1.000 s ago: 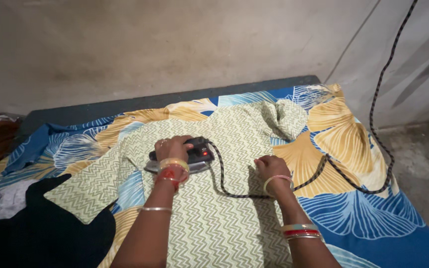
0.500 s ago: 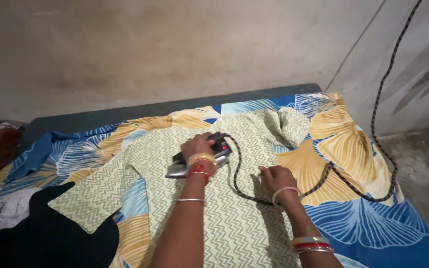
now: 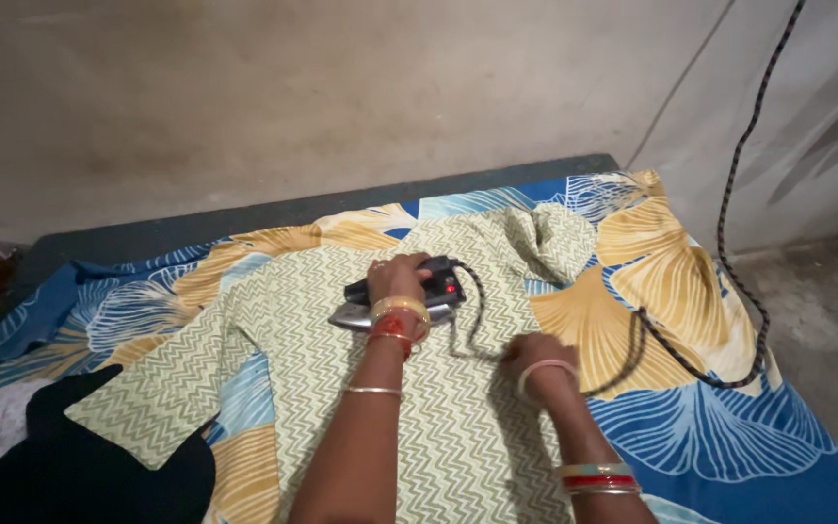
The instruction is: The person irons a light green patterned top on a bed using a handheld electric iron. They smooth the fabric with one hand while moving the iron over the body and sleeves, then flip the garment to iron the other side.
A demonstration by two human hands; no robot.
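While our left hand grips the iron, it sits mid-garment.
Our right hand is blurred, resting on the cloth by the cord; we cannot tell its grasp.

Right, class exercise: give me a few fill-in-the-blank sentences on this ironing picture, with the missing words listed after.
1. The left hand grips the handle of the ____.
2. The right hand presses flat on the green ____-patterned garment.
3. The iron's cord runs off towards the ____ side of the picture.
4. Under the garment lies a bedsheet printed mainly in yellow and ____.

Missing words: iron; zigzag; right; blue
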